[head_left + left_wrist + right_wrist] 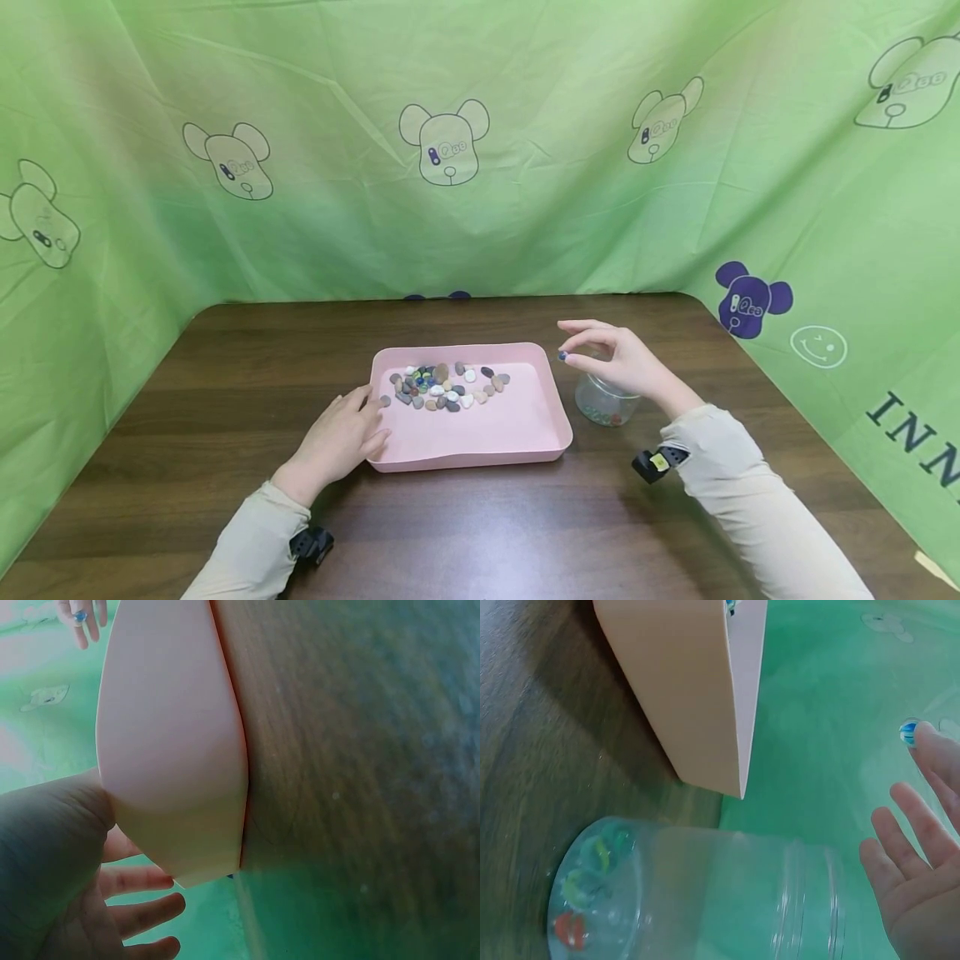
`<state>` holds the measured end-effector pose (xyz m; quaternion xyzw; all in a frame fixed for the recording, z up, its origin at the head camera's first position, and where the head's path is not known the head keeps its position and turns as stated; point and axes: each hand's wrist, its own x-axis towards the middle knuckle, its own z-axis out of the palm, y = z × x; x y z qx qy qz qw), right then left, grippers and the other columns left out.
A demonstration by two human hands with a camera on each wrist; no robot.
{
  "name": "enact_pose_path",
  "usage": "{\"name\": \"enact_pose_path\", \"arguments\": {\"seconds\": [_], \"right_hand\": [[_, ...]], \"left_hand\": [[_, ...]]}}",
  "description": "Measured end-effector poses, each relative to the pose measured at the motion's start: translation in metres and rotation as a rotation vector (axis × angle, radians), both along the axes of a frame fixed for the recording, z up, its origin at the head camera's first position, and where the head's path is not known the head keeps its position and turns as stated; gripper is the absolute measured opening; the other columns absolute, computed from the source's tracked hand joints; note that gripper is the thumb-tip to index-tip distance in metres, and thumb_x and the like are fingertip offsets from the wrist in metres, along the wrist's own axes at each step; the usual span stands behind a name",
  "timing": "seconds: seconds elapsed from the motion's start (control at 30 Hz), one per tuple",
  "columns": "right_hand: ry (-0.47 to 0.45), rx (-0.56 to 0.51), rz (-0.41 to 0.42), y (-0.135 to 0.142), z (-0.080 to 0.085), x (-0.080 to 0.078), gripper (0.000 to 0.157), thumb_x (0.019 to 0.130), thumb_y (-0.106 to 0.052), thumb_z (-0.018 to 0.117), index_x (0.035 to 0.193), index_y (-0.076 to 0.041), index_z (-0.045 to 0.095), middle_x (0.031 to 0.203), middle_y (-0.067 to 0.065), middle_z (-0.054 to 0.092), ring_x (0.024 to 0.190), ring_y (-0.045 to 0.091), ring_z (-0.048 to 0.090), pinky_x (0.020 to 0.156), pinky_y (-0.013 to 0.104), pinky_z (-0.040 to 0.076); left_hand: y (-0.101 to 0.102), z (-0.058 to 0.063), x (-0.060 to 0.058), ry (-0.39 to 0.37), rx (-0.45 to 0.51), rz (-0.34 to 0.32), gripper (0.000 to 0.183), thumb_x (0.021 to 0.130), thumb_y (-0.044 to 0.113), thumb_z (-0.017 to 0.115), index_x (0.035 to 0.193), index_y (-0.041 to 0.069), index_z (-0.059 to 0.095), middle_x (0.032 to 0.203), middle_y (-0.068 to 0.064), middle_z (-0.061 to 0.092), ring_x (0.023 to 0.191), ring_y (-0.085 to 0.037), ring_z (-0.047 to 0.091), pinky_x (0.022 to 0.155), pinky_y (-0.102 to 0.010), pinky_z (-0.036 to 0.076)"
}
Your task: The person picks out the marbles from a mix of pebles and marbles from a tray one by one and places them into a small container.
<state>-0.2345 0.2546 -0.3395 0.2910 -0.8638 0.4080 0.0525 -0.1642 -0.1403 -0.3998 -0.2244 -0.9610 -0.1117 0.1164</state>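
A blue glass marble (908,732) is pinched between the thumb and forefinger of my right hand (611,358), its other fingers spread. That hand is above a clear plastic jar (600,404) standing to the right of a pink tray (480,437). Several green marbles and an orange-red one (569,930) lie on the jar's bottom. My left hand (337,437) rests at the tray's left rim, fingers loosely extended and thumb over the edge. Inside the tray, pebbles (467,401) in grey, white and tan lie around a cluster of glass marbles (422,379).
The dark wooden table (247,400) carries the tray and jar. A green curtain (525,233) printed with bear heads hangs behind and at both sides. Each wrist wears a small black camera, such as the right wrist camera (658,463).
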Motion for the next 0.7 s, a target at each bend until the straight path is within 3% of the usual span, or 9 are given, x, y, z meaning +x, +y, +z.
{"name": "enact_pose_path", "arguments": {"seconds": [0.2,0.57,0.7], "right_hand": [[0.023,-0.016,-0.019,0.01,-0.005,0.0,0.011,0.085,-0.01,0.066,0.095,-0.009,0.07,0.13,0.017,0.057,0.116,-0.012,0.047,0.096,0.002,0.035],[0.04,-0.072,-0.056,0.024,-0.013,0.006,0.012,0.085,-0.007,0.066,0.097,-0.007,0.069,0.129,0.023,0.055,0.116,-0.011,0.049,0.096,0.004,0.038],[0.059,-0.075,-0.087,0.028,-0.015,0.007,0.013,0.084,-0.007,0.067,0.097,-0.006,0.069,0.128,0.016,0.057,0.116,-0.01,0.05,0.096,0.004,0.038]], "left_hand": [[0.0,0.0,0.0,-0.006,-0.002,0.006,0.038,0.084,0.025,0.065,0.114,0.001,0.063,0.126,-0.029,0.053,0.117,-0.038,0.053,0.099,-0.056,0.042],[0.0,0.0,0.0,-0.019,0.006,0.007,0.037,0.084,0.024,0.064,0.114,0.002,0.063,0.126,-0.028,0.053,0.118,-0.038,0.052,0.1,-0.055,0.041],[0.0,-0.001,0.0,-0.018,0.004,0.008,0.037,0.085,0.024,0.064,0.114,0.002,0.063,0.127,-0.028,0.052,0.118,-0.038,0.052,0.1,-0.055,0.041]]}}
